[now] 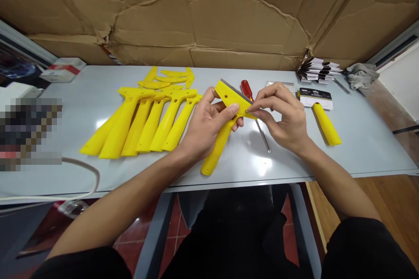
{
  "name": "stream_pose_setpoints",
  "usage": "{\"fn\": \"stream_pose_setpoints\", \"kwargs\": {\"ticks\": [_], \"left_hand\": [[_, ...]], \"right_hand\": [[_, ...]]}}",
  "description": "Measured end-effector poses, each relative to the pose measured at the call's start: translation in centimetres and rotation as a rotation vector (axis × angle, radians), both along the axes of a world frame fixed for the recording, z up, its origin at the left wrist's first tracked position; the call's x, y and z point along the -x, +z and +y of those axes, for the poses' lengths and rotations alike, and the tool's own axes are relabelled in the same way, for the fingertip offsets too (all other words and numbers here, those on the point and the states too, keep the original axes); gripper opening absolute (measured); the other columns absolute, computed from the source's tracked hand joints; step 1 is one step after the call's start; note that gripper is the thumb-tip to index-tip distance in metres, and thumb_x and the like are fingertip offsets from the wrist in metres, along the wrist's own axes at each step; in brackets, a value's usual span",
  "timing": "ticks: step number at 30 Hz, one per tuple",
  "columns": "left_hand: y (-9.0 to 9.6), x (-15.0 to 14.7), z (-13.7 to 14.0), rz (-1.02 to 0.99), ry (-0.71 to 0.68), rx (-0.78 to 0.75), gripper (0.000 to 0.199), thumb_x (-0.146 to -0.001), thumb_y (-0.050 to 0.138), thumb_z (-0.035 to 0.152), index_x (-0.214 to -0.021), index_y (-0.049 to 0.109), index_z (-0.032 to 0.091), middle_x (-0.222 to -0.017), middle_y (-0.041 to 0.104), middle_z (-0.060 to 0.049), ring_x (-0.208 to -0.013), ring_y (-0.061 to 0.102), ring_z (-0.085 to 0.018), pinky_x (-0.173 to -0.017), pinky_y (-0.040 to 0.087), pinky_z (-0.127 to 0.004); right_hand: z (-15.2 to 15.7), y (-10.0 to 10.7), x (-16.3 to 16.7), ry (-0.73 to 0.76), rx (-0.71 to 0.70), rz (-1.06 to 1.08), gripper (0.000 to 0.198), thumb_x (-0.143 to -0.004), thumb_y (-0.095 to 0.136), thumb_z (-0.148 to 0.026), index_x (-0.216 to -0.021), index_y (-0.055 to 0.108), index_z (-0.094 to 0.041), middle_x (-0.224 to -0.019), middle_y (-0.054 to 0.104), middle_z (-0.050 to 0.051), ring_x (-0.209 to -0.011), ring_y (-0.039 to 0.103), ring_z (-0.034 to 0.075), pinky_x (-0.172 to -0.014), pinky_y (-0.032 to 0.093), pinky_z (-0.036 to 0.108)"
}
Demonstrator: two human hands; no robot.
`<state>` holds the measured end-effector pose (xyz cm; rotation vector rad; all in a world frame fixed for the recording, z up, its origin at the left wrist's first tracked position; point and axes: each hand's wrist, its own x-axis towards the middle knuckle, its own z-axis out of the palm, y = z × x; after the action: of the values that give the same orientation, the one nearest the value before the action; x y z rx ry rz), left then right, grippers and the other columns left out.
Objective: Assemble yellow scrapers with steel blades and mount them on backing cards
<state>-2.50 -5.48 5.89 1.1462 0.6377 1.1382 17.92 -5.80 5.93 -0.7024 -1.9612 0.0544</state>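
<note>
My left hand (pixel 212 117) is closed around the head of a yellow scraper (pixel 214 152), its thumb pressed on the face. A metal blade (pixel 235 90) shows along the scraper's upper edge, and the handle slants down toward me. With thumb and fingertips together, my right hand (pixel 283 115) pinches a small metal screw (pixel 246 112) at the hole near the head's right end. How deep the screw sits is too small to tell. Behind the hands lies a screwdriver (pixel 247 89) with a red handle, its shaft pointing toward me on the table.
Several yellow scraper handles (pixel 119 126) lie in a row at left, with loose yellow plates (pixel 170 79) behind them. At right are a carded yellow scraper (pixel 325 124), folded cards (pixel 319 69) and a grey cloth (pixel 362 75). Cardboard (pixel 229 22) walls the table's back. A cable (pixel 94 174) curves at left.
</note>
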Motion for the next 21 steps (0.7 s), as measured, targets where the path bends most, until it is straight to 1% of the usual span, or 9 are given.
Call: {"fn": "stream_pose_setpoints", "kwargs": {"ticks": [4,9,12,14,15,17,19,21], "left_hand": [[0.1,-0.1,-0.1,0.017,-0.001,0.021,0.049,-0.083,0.093,0.043,-0.100,0.050,0.024,-0.080,0.071,0.005,-0.063,0.068,-0.009,-0.058,0.054,-0.021],[0.2,0.0,-0.3,0.037,0.030,0.036,0.051,-0.084,0.092,0.044,-0.101,0.049,0.024,-0.079,0.072,0.005,-0.061,0.066,-0.008,-0.060,0.054,-0.022],[0.2,0.0,-0.2,0.046,0.033,0.015,0.050,-0.085,0.092,0.044,-0.100,0.048,0.024,-0.079,0.072,0.005,-0.058,0.064,-0.007,-0.059,0.055,-0.022],[0.2,0.0,-0.2,0.053,0.032,-0.013,0.048,-0.087,0.090,0.043,-0.100,0.049,0.024,-0.080,0.072,0.005,-0.059,0.065,-0.007,-0.059,0.056,-0.022],[0.2,0.0,-0.2,0.056,0.034,-0.033,0.046,-0.087,0.090,0.043,-0.101,0.050,0.024,-0.081,0.073,0.004,-0.060,0.066,-0.008,-0.059,0.056,-0.022],[0.2,0.1,-0.3,0.062,0.038,-0.085,0.044,-0.088,0.089,0.041,-0.102,0.051,0.024,-0.085,0.074,0.003,-0.063,0.069,-0.009,-0.057,0.056,-0.022],[0.3,0.1,-0.4,0.075,0.041,-0.141,0.042,-0.090,0.088,0.040,-0.103,0.051,0.024,-0.089,0.074,0.003,-0.065,0.070,-0.009,-0.057,0.056,-0.022],[0.4,0.2,-0.5,0.082,0.039,-0.199,0.041,-0.091,0.086,0.039,-0.102,0.050,0.024,-0.091,0.075,0.003,-0.066,0.071,-0.009,-0.057,0.058,-0.022]], "right_hand": [[-0.2,-0.4,0.3,-0.034,0.040,-0.025,0.009,-0.097,0.070,-0.021,-0.104,0.074,-0.019,-0.109,0.063,0.005,-0.108,0.060,0.006,-0.089,0.051,0.024],[-0.3,-0.6,0.6,-0.054,0.058,0.004,0.010,-0.097,0.070,-0.022,-0.104,0.075,-0.017,-0.106,0.065,0.006,-0.103,0.060,0.005,-0.087,0.053,0.023],[-0.4,-0.6,0.7,-0.056,0.065,0.033,0.010,-0.096,0.071,-0.022,-0.103,0.075,-0.016,-0.106,0.065,0.006,-0.101,0.060,0.005,-0.081,0.053,0.021],[-0.6,-0.5,0.8,-0.057,0.103,0.055,0.010,-0.095,0.072,-0.024,-0.101,0.075,-0.016,-0.106,0.066,0.006,-0.101,0.060,0.006,-0.076,0.052,0.018],[-0.7,-0.4,0.9,-0.050,0.148,0.078,0.011,-0.095,0.073,-0.025,-0.101,0.075,-0.016,-0.106,0.066,0.006,-0.102,0.061,0.005,-0.075,0.052,0.017],[-1.1,-0.2,0.9,-0.009,0.307,0.155,0.017,-0.093,0.075,-0.028,-0.106,0.074,-0.017,-0.109,0.066,0.005,-0.102,0.063,0.005,-0.074,0.055,0.015],[-1.4,-0.1,0.7,0.056,0.509,0.258,0.029,-0.090,0.080,-0.032,-0.113,0.070,-0.017,-0.114,0.065,0.004,-0.101,0.064,0.003,-0.072,0.057,0.012],[-1.6,0.0,0.6,0.127,0.659,0.345,0.039,-0.087,0.084,-0.035,-0.118,0.067,-0.018,-0.114,0.064,0.004,-0.100,0.064,0.003,-0.070,0.058,0.009]]}}
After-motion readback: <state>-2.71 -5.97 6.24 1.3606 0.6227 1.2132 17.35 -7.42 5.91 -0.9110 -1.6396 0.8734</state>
